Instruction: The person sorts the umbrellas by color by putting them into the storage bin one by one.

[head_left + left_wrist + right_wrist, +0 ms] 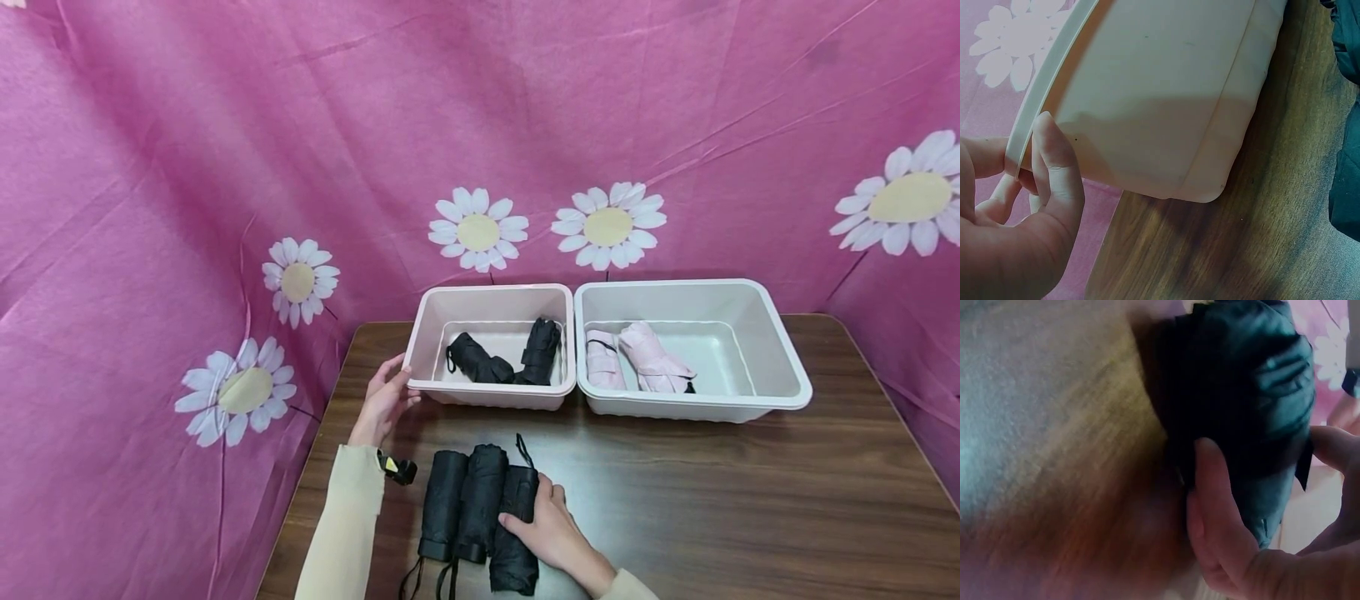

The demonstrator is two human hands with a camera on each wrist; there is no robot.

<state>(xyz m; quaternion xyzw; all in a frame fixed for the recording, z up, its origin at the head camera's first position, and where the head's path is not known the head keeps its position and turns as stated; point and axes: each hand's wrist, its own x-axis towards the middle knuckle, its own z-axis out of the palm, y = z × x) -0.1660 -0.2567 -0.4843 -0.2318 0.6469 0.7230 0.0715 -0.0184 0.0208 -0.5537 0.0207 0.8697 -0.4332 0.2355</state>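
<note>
My left hand (pixel 384 403) pinches the rim of the left white bin (pixel 487 398) at its near left corner, fingers on both sides of the rim in the left wrist view. Two folded black umbrellas (pixel 478 360) lie inside that bin. On the table in front, my right hand (pixel 553 527) grips a folded black umbrella (pixel 513 567), thumb on one side and fingers on the other, as the right wrist view also shows. To its left, two more black umbrellas, a middle one (pixel 483 492) and a left one (pixel 442 504), lie side by side.
Right beside the left bin stands a wider white bin (pixel 697 406) holding two folded pale pink umbrellas (pixel 652 358). Both bins stand at the back of the brown wooden table (pixel 750 500), before a pink cloth (pixel 525 108) with daisies.
</note>
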